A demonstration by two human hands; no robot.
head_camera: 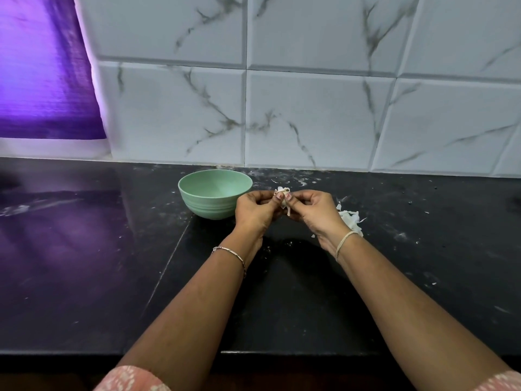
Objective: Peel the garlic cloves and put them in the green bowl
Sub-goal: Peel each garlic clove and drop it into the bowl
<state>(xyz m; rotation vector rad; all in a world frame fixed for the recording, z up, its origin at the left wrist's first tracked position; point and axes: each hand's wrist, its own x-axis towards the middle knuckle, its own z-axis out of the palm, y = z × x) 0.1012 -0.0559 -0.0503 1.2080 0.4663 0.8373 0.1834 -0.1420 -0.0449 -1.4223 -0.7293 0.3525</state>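
**White, papery garlic pinched between both hands beside the green bowl**

White skin is showing around the garlic (pixel 284 196), which is being held up off the black stone countertop (pixel 84 249) between the two hands. The left hand (pixel 255 210) is pinching it from the left, thumb on top and fingers curled underneath. The right hand (pixel 315 211) is pinching it from the right in the same curled way, its thumbnail lying against the skin. The two thumbs are almost meeting over the garlic, and a thin strip of skin is hanging down between the hands. Whether this is one clove or a small cluster cannot be told.

Just left of the left hand, the green bowl (pixel 208 206) is sitting upright toward the back edge of the countertop, and the knuckles are overlapping its right side in the view. Just right of the right hand, a small heap of garlic peels (pixel 351 221) is lying on the countertop, partly hidden by the wrist. Smaller white flakes are lying scattered along the back edge.

A thin metal bracelet (pixel 229 253) is circling the left wrist, and a pale thread band (pixel 345 242) the right. Pink patterned sleeves (pixel 132 379) are showing at the bottom, over the front edge. Grey-veined marble tiles (pixel 310 108) are rising behind the countertop, and a purple sheet (pixel 42 66) is hanging at the back left corner.
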